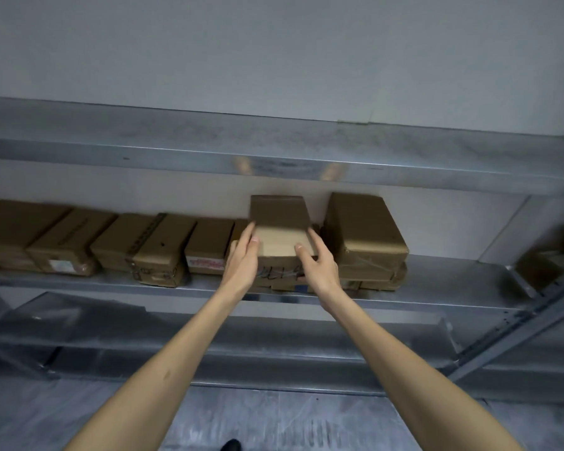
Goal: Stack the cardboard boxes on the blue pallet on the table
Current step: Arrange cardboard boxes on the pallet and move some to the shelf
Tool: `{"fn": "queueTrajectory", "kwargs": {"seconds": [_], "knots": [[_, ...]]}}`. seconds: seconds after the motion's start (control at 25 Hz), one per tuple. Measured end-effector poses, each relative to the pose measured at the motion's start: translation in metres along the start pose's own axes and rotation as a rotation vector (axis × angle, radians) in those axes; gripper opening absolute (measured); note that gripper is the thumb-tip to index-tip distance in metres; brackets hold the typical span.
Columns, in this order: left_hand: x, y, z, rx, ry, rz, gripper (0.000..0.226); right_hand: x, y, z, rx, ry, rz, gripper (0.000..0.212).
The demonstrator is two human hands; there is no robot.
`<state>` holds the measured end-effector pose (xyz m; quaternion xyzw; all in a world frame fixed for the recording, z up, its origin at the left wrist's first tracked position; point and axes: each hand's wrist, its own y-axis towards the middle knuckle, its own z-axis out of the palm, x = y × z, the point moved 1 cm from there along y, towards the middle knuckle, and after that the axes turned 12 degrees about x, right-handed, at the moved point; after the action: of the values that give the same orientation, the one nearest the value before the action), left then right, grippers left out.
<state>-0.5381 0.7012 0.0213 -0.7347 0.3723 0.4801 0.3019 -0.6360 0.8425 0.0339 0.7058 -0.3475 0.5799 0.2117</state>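
Observation:
A small brown cardboard box (279, 219) sits on top of another box (280, 271) on a metal shelf (437, 271). My left hand (241, 258) grips the small box's left side, thumb on its front face. My right hand (319, 262) holds its right side, thumb pressed on the front. Both arms reach up and forward from the bottom of the view. No blue pallet or table is in view.
Several more cardboard boxes line the shelf to the left (144, 249). A taller stack (365, 236) stands close on the right. A metal shelf (274, 157) hangs just above the boxes. Lower shelves (274, 340) and a grey floor lie below.

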Motion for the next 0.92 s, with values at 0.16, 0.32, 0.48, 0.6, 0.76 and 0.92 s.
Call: {"fn": "queueTrajectory", "kwargs": {"seconds": [0.16,0.32,0.48,0.6,0.76,0.92], "knots": [[0.001,-0.039,-0.031,-0.2,-0.107,0.043,0.038,0.019,-0.022,0.022,0.131,0.082,-0.048,0.053],[0.013,-0.078,-0.065,-0.325,-0.203,0.045,0.039,0.043,-0.04,0.059,0.278,0.122,-0.054,0.051],[0.027,-0.118,-0.106,-0.306,-0.313,0.057,0.038,0.062,-0.056,0.099,0.386,0.131,-0.054,0.05],[0.036,-0.147,-0.138,-0.267,-0.379,0.09,0.038,0.075,-0.066,0.131,0.443,0.106,-0.071,0.049],[0.051,-0.181,-0.182,-0.304,-0.383,0.136,0.037,0.096,-0.072,0.186,0.505,0.019,-0.116,0.048],[0.076,-0.22,-0.249,-0.384,-0.336,0.107,0.05,0.12,-0.085,0.264,0.563,-0.023,-0.157,0.048]]}}
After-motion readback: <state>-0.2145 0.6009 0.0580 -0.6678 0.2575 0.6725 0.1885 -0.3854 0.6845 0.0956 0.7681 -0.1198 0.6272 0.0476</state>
